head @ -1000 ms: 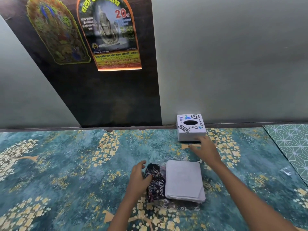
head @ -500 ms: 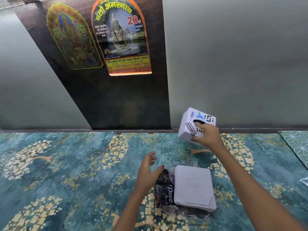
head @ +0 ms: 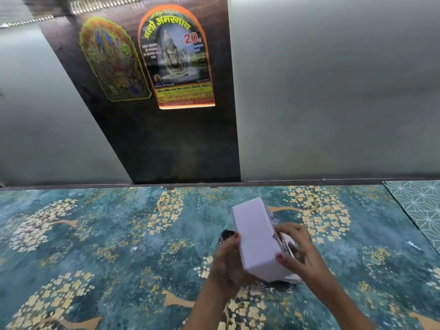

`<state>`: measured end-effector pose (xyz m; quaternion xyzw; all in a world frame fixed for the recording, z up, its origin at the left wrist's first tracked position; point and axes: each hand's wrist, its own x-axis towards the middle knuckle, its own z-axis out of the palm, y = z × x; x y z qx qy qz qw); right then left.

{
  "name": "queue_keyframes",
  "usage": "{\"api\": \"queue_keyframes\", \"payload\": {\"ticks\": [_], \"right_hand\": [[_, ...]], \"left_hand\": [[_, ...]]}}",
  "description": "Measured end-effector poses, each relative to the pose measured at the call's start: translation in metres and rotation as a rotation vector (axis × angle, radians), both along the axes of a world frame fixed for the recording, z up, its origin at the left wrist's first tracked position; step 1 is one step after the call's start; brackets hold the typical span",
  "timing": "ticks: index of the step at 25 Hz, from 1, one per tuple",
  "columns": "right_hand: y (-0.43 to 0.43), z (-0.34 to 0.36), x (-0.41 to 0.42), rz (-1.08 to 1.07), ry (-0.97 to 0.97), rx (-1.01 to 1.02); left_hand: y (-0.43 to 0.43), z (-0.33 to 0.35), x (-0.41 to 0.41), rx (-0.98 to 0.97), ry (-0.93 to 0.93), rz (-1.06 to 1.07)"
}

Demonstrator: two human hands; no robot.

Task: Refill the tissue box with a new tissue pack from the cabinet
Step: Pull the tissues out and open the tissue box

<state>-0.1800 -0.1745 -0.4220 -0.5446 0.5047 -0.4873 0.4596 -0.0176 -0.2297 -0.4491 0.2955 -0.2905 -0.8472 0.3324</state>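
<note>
**Box turned bottom-up in both hands, ready to be opened**

The fingers (head: 289,228) of the right hand (head: 301,254) curl over the printed side of the tissue box (head: 256,236), with the thumb pressed onto the plain face near its lower corner. The left hand (head: 226,260) cups the opposite long side, its fingers pressed against the box and one fingertip showing at the edge. Between them the box is held clear of the desk (head: 95,246), tilted so that a blank white face looks up at the camera.

Just under the box, a dark, shiny bit of wrapper (head: 226,235) peeks out on the left side. The new tissues are hidden behind the box and hands. All this sits toward the near edge of the desk, right of its middle; the far edge runs along the wall.

The step in hand looks like finding the flap to open the box. To do it well, one hand should steady the box by its long sides while the other works a fingertip under the seam, lifting gently so the card does not tear. Keeping the box low over the desk would make the tissue stack easy to reach.
</note>
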Motion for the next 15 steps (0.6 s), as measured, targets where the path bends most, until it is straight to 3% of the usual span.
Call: {"api": "queue_keyframes", "payload": {"ticks": [6,13,15], "right_hand": [[0.014,0.017,0.010,0.050,-0.170,0.310],[0.020,0.013,-0.002,0.161,-0.142,0.217],[0.019,0.018,-0.015,0.188,-0.297,0.252]], "left_hand": [[0.010,0.001,0.000,-0.107,-0.089,0.000],[0.015,0.003,0.007,-0.219,0.138,0.104],[0.005,0.008,0.023,-0.268,0.295,0.242]]}}
